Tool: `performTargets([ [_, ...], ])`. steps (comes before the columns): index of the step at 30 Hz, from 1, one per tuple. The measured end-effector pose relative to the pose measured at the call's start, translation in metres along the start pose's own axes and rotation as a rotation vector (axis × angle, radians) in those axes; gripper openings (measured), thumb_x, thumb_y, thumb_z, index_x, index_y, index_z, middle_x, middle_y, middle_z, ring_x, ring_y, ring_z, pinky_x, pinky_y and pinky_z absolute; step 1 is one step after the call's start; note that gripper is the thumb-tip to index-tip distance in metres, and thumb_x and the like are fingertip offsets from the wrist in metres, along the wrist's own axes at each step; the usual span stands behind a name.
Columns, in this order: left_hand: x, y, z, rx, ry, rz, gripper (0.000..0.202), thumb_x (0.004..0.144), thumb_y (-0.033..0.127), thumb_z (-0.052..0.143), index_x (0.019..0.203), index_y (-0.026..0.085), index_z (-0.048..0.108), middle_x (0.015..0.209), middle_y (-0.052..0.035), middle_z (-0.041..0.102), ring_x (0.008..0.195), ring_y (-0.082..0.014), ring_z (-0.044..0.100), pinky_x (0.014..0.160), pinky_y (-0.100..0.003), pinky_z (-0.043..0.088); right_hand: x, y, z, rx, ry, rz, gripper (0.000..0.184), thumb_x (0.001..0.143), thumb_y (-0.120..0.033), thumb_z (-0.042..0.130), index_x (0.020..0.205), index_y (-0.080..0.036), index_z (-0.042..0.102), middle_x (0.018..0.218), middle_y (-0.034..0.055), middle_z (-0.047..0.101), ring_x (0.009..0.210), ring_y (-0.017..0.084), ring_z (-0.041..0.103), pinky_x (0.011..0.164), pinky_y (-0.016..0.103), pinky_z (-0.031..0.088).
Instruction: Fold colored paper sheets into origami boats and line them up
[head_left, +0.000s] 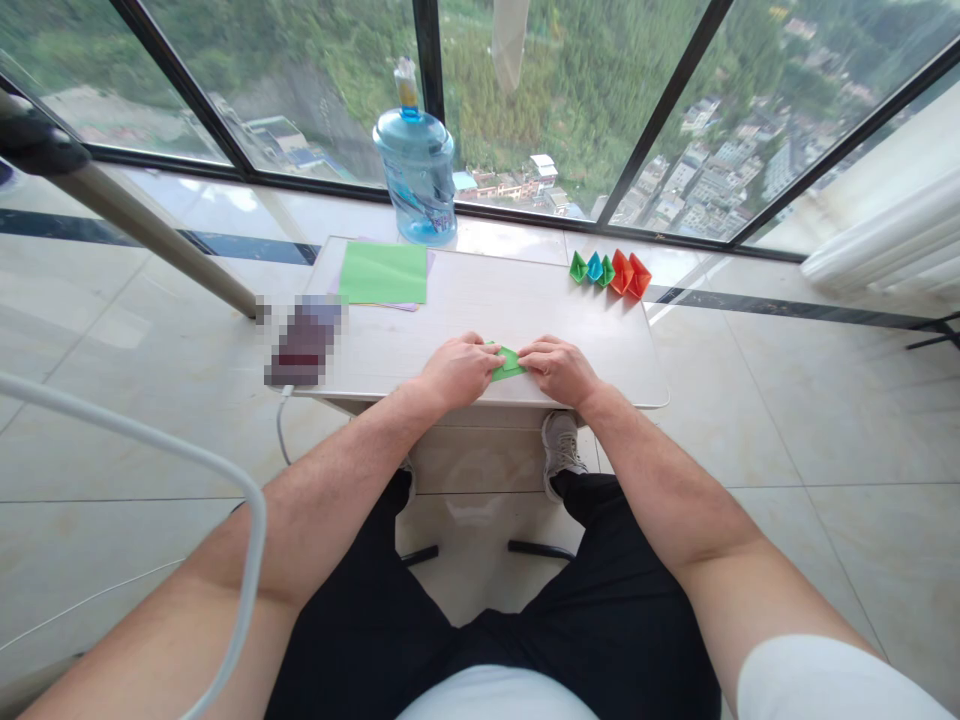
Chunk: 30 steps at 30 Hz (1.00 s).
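Note:
A small folded piece of green paper point(510, 362) lies on the white table point(450, 345) near its front edge. My left hand point(463, 368) presses the paper's left side, fingers closed together on it. From the other side my right hand point(556, 368) has its fingertips on the right end of the same paper, thumb and fingers drawn together. The hands cover both ends of the paper, so its full outline is hidden.
Several folded paper boats point(611, 273) in green, blue and red stand at the back right. Green sheets point(382, 273) lie stacked at the back left, near a blurred phone point(304, 340) with a cable. A water jug point(416, 175) stands by the window.

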<state>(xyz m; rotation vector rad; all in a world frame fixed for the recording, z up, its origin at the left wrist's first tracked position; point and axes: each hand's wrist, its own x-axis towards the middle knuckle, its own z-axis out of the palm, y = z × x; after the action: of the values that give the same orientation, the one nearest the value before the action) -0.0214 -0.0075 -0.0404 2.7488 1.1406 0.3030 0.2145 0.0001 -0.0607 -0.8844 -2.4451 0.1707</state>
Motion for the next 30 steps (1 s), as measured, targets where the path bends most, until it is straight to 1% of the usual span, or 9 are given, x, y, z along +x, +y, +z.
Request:
performTargets([
  [5, -0.001, -0.002, 0.001, 0.034, -0.014, 0.021, 0.035, 0.098, 0.022, 0.045, 0.114, 0.024, 0.076, 0.123, -0.0061, 0.075, 0.106, -0.0193, 0.068, 0.106, -0.035, 0.043, -0.001, 0.003, 0.001, -0.003, 0.002, 0.011, 0.026, 0.089, -0.007, 0.06, 0.087, -0.023, 0.081, 0.102, 0.0047, 0.081, 0.09, 0.02, 0.07, 0.086, 0.035, 0.058],
  [10, -0.002, -0.002, 0.002, 0.026, -0.015, 0.026, 0.036, 0.098, 0.021, 0.044, 0.115, 0.025, 0.076, 0.123, -0.0057, 0.075, 0.106, -0.0186, 0.068, 0.105, -0.034, 0.043, -0.001, 0.003, 0.003, -0.003, 0.016, -0.001, 0.025, 0.089, -0.006, 0.06, 0.087, -0.021, 0.08, 0.102, 0.0054, 0.081, 0.091, 0.02, 0.07, 0.086, 0.035, 0.058],
  [17, -0.002, -0.002, 0.004, -0.036, -0.006, -0.025, 0.034, 0.096, 0.022, 0.048, 0.112, 0.029, 0.077, 0.12, -0.0036, 0.076, 0.108, -0.0178, 0.067, 0.103, -0.033, 0.044, -0.001, 0.002, 0.002, -0.024, 0.01, 0.001, 0.025, 0.089, -0.007, 0.06, 0.086, -0.022, 0.08, 0.101, 0.0045, 0.08, 0.091, 0.02, 0.069, 0.087, 0.034, 0.057],
  [20, -0.002, -0.002, 0.005, -0.044, 0.021, -0.037, 0.033, 0.095, 0.023, 0.049, 0.11, 0.029, 0.077, 0.118, -0.0026, 0.077, 0.107, -0.0176, 0.067, 0.102, -0.033, 0.045, 0.0, -0.002, 0.002, -0.058, -0.027, 0.009, 0.024, 0.088, -0.008, 0.059, 0.092, -0.02, 0.08, 0.102, 0.0066, 0.079, 0.093, 0.021, 0.067, 0.088, 0.034, 0.056],
  [24, -0.001, -0.002, 0.006, -0.023, 0.053, -0.011, 0.031, 0.094, 0.021, 0.051, 0.109, 0.027, 0.078, 0.116, -0.0027, 0.078, 0.104, -0.0176, 0.068, 0.102, -0.032, 0.045, 0.004, -0.011, 0.0, -0.155, -0.124, 0.062, 0.032, 0.089, -0.01, 0.058, 0.113, -0.018, 0.077, 0.111, 0.0099, 0.076, 0.1, 0.024, 0.063, 0.094, 0.038, 0.053],
  [26, -0.001, -0.002, 0.005, 0.001, 0.054, 0.004, 0.031, 0.094, 0.02, 0.051, 0.109, 0.025, 0.077, 0.118, -0.0034, 0.077, 0.103, -0.0187, 0.068, 0.101, -0.033, 0.045, 0.006, -0.014, -0.003, -0.179, -0.175, 0.103, 0.031, 0.089, -0.012, 0.058, 0.112, -0.019, 0.078, 0.114, 0.01, 0.074, 0.103, 0.025, 0.061, 0.097, 0.039, 0.05],
  [30, -0.001, -0.001, 0.004, 0.034, 0.033, -0.018, 0.032, 0.094, 0.019, 0.05, 0.11, 0.024, 0.078, 0.125, -0.0031, 0.075, 0.105, -0.0205, 0.067, 0.1, -0.034, 0.046, 0.005, -0.017, -0.013, -0.2, -0.248, 0.191, 0.026, 0.092, -0.016, 0.057, 0.1, -0.019, 0.081, 0.111, 0.0089, 0.074, 0.102, 0.024, 0.059, 0.099, 0.038, 0.048],
])
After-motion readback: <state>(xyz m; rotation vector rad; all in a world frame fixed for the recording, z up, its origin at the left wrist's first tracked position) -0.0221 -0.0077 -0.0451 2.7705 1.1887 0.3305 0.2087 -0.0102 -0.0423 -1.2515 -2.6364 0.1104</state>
